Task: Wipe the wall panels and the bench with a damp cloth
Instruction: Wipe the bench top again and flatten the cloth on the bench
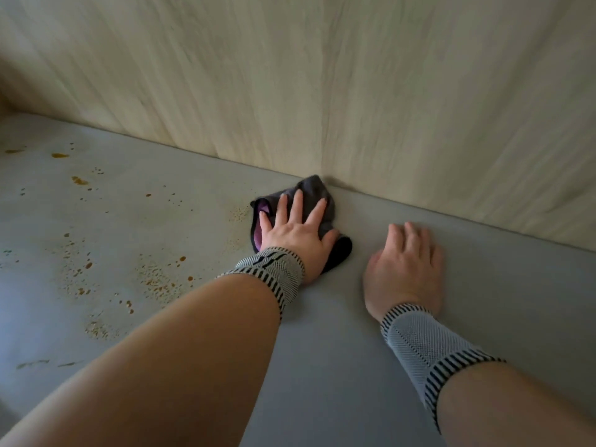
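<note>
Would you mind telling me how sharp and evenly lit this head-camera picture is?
Head view: the right hand is smeared by motion blur; the left hand on the cloth is sharper; the wall panels streak and bow with wide-angle distortion; light is soft, without glare, dimming on the bench toward the lower edge.

The cloth (309,201) lay on the bench (338,366), its far edge touching the foot of the wall (290,75). The left hand (295,229) lay flat on top of the cloth. The right hand (408,272) rested on the bench just right of the cloth, apart from it. Stains (96,262) spread over the bench left of the cloth.
</note>
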